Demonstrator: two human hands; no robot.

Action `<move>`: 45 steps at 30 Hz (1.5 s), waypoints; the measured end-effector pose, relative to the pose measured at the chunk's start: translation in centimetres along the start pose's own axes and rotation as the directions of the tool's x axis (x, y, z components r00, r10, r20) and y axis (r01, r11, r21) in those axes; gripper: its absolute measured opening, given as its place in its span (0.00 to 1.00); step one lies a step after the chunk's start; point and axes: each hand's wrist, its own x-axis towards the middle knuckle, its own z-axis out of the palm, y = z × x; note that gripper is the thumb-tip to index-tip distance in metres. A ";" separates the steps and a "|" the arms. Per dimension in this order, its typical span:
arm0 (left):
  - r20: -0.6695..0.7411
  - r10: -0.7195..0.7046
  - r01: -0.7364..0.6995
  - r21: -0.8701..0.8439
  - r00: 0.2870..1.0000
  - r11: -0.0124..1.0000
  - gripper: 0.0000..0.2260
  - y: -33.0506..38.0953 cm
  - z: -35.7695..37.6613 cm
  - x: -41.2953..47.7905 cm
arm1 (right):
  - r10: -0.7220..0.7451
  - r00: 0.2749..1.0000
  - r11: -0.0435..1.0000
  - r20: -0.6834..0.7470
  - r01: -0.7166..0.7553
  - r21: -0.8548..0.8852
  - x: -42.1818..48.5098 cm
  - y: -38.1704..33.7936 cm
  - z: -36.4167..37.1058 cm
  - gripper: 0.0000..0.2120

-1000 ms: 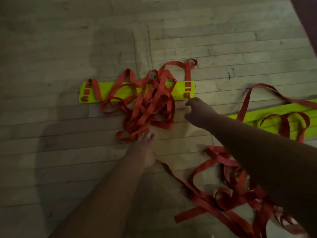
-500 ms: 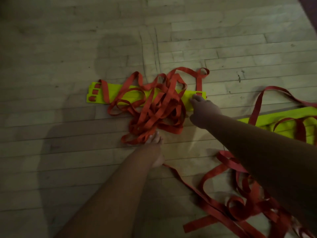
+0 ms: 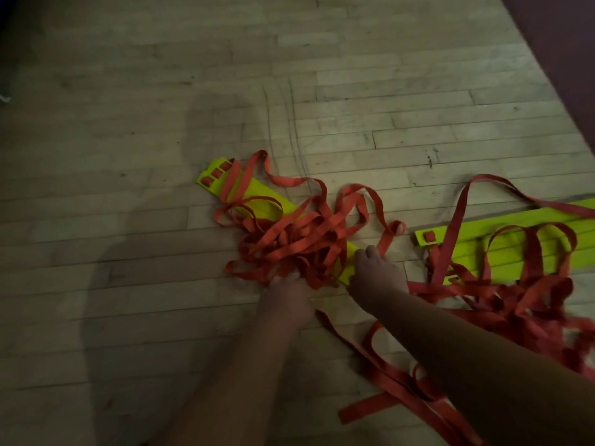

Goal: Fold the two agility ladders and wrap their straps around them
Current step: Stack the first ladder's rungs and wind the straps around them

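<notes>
A stack of yellow ladder rungs (image 3: 257,196) lies slanted on the wood floor, half buried under a tangle of red straps (image 3: 299,239). My right hand (image 3: 375,275) grips the near end of that stack. My left hand (image 3: 285,296) holds the near edge of the strap tangle; its fingertips are hidden in the straps. A second stack of yellow rungs (image 3: 515,239) lies at the right with its own loose red straps (image 3: 515,300) looped over it and spilling toward me.
Pale wooden floorboards (image 3: 354,107) spread all around. A dark maroon surface (image 3: 566,43) cuts across the top right corner. One red strap tail (image 3: 370,410) trails along the floor under my right forearm.
My right hand has taken hold of the left stack's right end and swung it toward me, so the stack now lies slanted. The left hand stays on the straps.
</notes>
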 end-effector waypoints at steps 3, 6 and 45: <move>-0.073 -0.035 0.028 -0.096 0.997 0.995 0.21 0.2 0.7 0.0 | -0.004 1.000 0.998 0.017 0.005 -0.066 0.5 -0.1 0.5 0.43; -0.147 -0.136 0.074 -0.365 0.980 0.928 0.25 0.9 0.0 0.2 | -0.061 0.998 0.988 0.034 0.065 -0.138 1.0 -0.1 1.0 0.51; -0.366 -0.351 -0.086 -0.787 0.862 0.611 0.36 4.2 -23.9 -14.6 | -0.114 0.863 0.731 0.492 -0.263 0.630 -19.2 -2.7 -15.4 0.13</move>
